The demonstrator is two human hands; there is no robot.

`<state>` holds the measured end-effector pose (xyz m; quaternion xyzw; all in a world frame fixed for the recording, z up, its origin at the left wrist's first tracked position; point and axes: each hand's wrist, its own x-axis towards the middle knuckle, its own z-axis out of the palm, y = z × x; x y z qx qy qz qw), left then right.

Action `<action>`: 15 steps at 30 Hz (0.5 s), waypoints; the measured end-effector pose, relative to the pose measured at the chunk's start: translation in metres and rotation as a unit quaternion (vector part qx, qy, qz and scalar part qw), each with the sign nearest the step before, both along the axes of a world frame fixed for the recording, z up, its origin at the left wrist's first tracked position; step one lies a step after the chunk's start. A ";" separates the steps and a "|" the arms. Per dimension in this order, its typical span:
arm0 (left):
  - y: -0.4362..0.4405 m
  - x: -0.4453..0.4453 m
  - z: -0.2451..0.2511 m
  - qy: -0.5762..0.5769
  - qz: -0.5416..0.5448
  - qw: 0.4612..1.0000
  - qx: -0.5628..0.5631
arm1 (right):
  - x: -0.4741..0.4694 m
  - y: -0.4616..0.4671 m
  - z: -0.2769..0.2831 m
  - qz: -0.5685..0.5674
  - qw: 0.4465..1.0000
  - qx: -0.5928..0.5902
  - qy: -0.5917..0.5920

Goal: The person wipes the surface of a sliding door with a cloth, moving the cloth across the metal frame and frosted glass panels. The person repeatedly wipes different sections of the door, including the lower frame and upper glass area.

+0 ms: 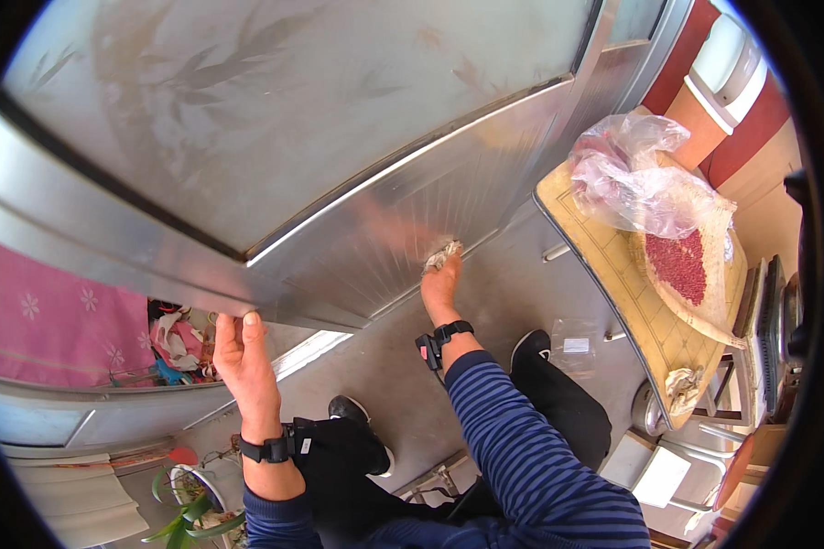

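A metal-framed door (412,226) with a frosted glass pane (302,103) bearing a leaf pattern stands open before me. My left hand (245,350) grips the door's edge near the lower left, thumb on the near side. Further right, my right hand (442,281) presses a crumpled, light-coloured cloth or paper wad (443,254) against the ribbed lower metal panel (384,254). The fingers of that hand are partly hidden by the wad and the wrist. Both wrists wear black straps.
At right a yellow-topped table (597,254) bears a plastic bag (638,178), a woven sack of red beans or seeds (678,267) and a crumpled rag (683,386). A potted plant (196,511) stands lower left. A clear plastic packet (574,346) lies on the floor by my shoe.
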<state>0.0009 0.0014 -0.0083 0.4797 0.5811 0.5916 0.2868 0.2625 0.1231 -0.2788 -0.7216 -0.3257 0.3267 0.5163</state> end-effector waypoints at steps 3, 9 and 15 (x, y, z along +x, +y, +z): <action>0.000 -0.003 -0.001 0.020 0.001 1.000 -0.007 | 0.003 -0.001 -0.034 -0.031 0.998 0.029 -0.035; -0.001 -0.007 -0.011 -0.012 0.024 1.000 -0.002 | 0.013 0.014 -0.101 -0.073 0.996 -0.008 0.040; -0.003 -0.014 -0.013 -0.020 -0.022 1.000 0.006 | 0.035 0.038 -0.112 -0.153 0.955 0.081 0.241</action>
